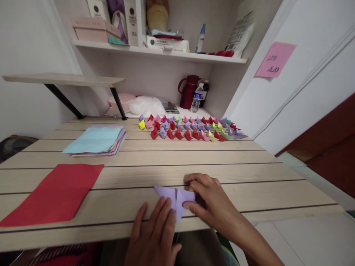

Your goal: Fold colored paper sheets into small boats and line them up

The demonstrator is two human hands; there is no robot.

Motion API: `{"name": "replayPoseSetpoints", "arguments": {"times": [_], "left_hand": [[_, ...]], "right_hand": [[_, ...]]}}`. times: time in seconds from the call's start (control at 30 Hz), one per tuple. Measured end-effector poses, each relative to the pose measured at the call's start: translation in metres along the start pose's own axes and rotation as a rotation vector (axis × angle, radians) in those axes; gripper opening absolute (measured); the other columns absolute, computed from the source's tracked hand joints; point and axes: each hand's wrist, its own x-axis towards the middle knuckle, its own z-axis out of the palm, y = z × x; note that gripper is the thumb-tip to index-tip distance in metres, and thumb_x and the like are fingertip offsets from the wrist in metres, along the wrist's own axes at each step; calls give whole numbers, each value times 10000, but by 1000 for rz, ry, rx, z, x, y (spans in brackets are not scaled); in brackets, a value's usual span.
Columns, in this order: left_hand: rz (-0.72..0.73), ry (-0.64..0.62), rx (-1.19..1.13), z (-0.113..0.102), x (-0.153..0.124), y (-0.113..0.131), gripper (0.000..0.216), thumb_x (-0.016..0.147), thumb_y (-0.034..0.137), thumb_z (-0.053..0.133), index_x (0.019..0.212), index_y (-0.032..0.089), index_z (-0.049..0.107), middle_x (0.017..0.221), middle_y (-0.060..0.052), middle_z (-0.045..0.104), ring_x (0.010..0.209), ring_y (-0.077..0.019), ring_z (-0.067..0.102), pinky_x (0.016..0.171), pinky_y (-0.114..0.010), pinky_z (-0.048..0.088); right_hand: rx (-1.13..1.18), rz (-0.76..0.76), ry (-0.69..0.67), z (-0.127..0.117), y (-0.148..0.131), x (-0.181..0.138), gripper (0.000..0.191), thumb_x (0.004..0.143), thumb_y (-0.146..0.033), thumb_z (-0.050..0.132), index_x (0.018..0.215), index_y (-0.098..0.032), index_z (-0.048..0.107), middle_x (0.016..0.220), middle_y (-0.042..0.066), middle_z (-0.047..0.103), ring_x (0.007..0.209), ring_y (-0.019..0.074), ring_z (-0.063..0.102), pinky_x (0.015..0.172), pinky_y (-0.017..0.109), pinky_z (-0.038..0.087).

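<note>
A half-folded piece of purple paper [172,197] lies near the front edge of the wooden table [194,162]. My left hand [154,234] rests flat on its lower part, fingers stretched out and pressing it down. My right hand [211,203] holds the right flap, thumb and fingers pinched on the fold. A red sheet [57,194] lies flat at the front left. A stack of coloured paper [95,141] with a light blue sheet on top sits behind it. Several small folded paper pieces [191,128] stand in rows at the back of the table.
A red jug [189,91] and a water bottle [197,98] stand in the back corner beside a white bag [146,105]. A small raised shelf [63,79] on black legs overhangs the table's back left. A wall shelf [158,51] above holds boxes and bottles. A pink note [275,59] is stuck to the right wall.
</note>
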Motion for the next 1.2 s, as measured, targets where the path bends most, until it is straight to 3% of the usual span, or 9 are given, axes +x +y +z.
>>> {"name": "replayPoseSetpoints", "arguments": {"times": [0.17,0.27,0.5,0.63,0.73,0.8,0.93,1.03,1.2], "left_hand": [[-212,24,-69,6,2,18,510,887,455,610,1377,348,519,1353,-52,640,1229,-210,599,1224,-458,38],[-237,31,-105,5,5,20,482,878,485,612,1339,353,561,1325,-35,661,1202,-202,616,1226,-436,5],[-260,77,-135,7,9,19,388,915,504,542,1253,337,631,1258,-27,704,1155,-202,641,1224,-442,13],[-244,68,-142,10,8,17,334,939,479,514,1202,330,656,1231,-20,718,1154,-192,638,1223,-441,10],[-205,48,-141,9,7,12,284,959,403,506,1174,315,669,1241,-22,713,1179,-189,620,1221,-446,0],[-158,35,-105,6,6,7,291,968,291,495,1212,315,650,1259,-14,703,1189,-180,611,1221,-457,1],[-12,3,6,2,5,-4,398,930,186,515,1300,303,601,1297,-1,680,1206,-167,592,1225,-426,20],[75,17,61,3,2,-6,398,951,242,477,1333,259,588,1307,-2,674,1211,-170,579,1220,-365,76],[-7,153,-21,10,-4,-2,389,979,179,389,1246,243,664,1238,16,713,1178,-146,590,1171,-299,209]], "right_hand": [[48,39,-9,-2,-2,1,239,825,-283,749,935,-231,543,1214,73,626,1134,278,562,897,454,412],[83,36,19,1,2,0,381,831,-236,714,1157,-273,521,1290,79,582,1214,281,529,952,477,421],[-62,85,380,11,4,-23,464,941,-126,403,1379,-272,446,1483,123,399,1351,289,429,1017,496,428],[-297,-250,315,20,-7,-40,460,1006,-319,439,1449,-198,418,1434,99,539,1380,276,412,1081,464,355],[-504,-481,203,25,-9,-51,666,977,-598,403,1429,-113,464,1434,87,562,1397,297,380,1138,471,251],[-593,-453,178,23,-5,-57,705,953,-635,423,1424,-114,482,1467,75,528,1392,309,380,1145,475,211],[-606,-374,151,19,2,-63,534,971,-416,504,1437,-156,479,1468,40,530,1348,293,422,1122,468,201],[-509,-274,271,26,0,-61,419,979,-244,475,1389,-190,541,1323,39,650,1236,255,510,1058,431,257],[-306,-166,510,37,-7,-58,317,997,-179,441,1215,-230,664,1017,63,696,999,227,565,889,367,341]]}}
